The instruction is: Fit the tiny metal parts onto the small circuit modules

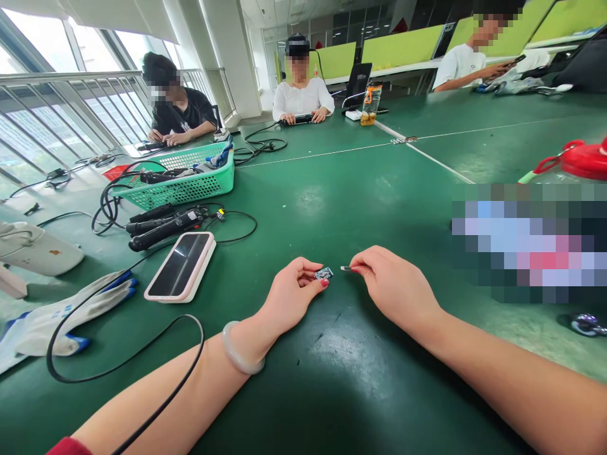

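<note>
My left hand (291,294) rests on the green table (332,196) and pinches a small blue circuit board (324,273) between thumb and fingers. My right hand (393,284) sits just to the right of it, fingers pinched on a tiny metal part (346,268) whose tip points toward the board. A small gap separates the part from the board. A pale bangle (239,351) is on my left wrist.
A phone in a pink case (180,265) lies to the left, with black handheld tools (161,227), a green basket (190,180), cables and work gloves (57,316). Three other people sit at the far side. A red-lidded container (576,161) stands at right.
</note>
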Motion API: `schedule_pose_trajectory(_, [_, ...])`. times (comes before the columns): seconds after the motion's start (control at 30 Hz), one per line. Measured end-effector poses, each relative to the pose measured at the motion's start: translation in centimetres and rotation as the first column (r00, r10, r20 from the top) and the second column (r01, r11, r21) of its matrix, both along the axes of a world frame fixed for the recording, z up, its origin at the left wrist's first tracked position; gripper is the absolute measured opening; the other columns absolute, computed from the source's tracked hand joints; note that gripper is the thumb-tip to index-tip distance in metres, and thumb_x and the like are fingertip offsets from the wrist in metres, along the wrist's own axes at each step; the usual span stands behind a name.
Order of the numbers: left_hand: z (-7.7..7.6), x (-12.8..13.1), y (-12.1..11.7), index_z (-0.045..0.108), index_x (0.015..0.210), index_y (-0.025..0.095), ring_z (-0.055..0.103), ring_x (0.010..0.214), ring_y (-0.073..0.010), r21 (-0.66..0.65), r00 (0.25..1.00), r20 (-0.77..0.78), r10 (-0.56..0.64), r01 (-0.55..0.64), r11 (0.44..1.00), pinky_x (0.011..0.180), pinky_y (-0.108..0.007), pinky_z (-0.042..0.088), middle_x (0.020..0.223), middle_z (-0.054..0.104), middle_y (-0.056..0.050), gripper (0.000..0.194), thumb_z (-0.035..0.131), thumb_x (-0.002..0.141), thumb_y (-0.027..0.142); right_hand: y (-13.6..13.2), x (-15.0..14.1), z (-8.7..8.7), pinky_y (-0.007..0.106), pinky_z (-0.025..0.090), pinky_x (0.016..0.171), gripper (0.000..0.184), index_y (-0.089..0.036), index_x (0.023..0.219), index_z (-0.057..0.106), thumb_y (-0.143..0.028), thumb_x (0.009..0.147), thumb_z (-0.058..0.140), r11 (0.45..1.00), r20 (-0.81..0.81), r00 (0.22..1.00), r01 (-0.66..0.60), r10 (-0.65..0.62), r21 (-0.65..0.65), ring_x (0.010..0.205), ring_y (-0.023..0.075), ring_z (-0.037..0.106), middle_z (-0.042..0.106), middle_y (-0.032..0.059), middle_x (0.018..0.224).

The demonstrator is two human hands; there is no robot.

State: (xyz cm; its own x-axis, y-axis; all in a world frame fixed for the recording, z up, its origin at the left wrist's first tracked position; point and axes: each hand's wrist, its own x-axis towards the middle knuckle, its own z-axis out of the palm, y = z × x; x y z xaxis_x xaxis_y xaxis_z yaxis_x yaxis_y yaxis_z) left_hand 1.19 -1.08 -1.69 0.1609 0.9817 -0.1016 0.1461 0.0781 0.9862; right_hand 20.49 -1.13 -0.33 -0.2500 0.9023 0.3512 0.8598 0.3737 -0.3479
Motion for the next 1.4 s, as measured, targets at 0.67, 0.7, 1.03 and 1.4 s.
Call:
schedule_pose_trajectory(0.67, [1.0,0.3,-0.5,0.064,0.092,0.017,0.060,0.079,-0.0142,0.024,0.985,-0.151,-0.089,0.094,0.995,0.078,-0.031,0.047,0.087,0.068,-0.003,0.022,0.070,0.071,0.018,-0.5,-1.2,-0.3,0.027,0.044,0.066,0.021,-0.020,0.083,0.065,-0.015,0.091,0.046,0.972,0.036,0.974,-0.227,0.225,0.055,0.071,0.0144,0.059,0.066,0.0021,0.083])
schedule_pose_trajectory(0.7, [1.0,0.2,-0.5,0.064,0.093,0.017,0.061,0.080,-0.0143,0.026,0.986,-0.140,-0.089,0.093,0.995,0.078,-0.031,0.047,0.087,0.068,-0.003,0.022,0.070,0.071,0.018,-0.5,-1.1,-0.2,0.027,0.045,0.066,0.021,-0.020,0.084,0.065,-0.016,0.092,0.046,0.974,0.021,0.975,-0.222,0.221,0.050,0.071,0.0144,0.060,0.067,0.0021,0.084])
schedule_pose_trajectory(1.03, [0.5,0.1,-0.3,0.064,0.097,0.016,0.063,0.086,-0.0159,0.015,0.999,-0.003,-0.041,0.041,0.999,0.083,-0.033,0.048,0.091,0.070,-0.005,0.021,0.066,0.077,0.021,-0.6,-1.0,-0.2,0.031,0.051,0.073,0.020,-0.020,0.100,0.064,-0.028,0.093,0.048,0.977,-0.025,0.978,-0.208,0.207,-0.049,0.081,0.0178,0.064,0.068,0.0051,0.096])
schedule_pose_trajectory(1.4, [0.9,0.1,-0.5,0.066,0.101,0.017,0.065,0.088,-0.0164,0.021,0.997,-0.066,-0.048,0.049,0.999,0.086,-0.033,0.050,0.096,0.071,-0.006,0.023,0.064,0.078,0.022,-0.6,-1.3,-0.5,0.031,0.050,0.069,0.019,-0.018,0.095,0.064,-0.032,0.091,0.052,0.977,0.011,0.977,-0.214,0.215,-0.006,0.076,0.0172,0.063,0.067,0.0039,0.089])
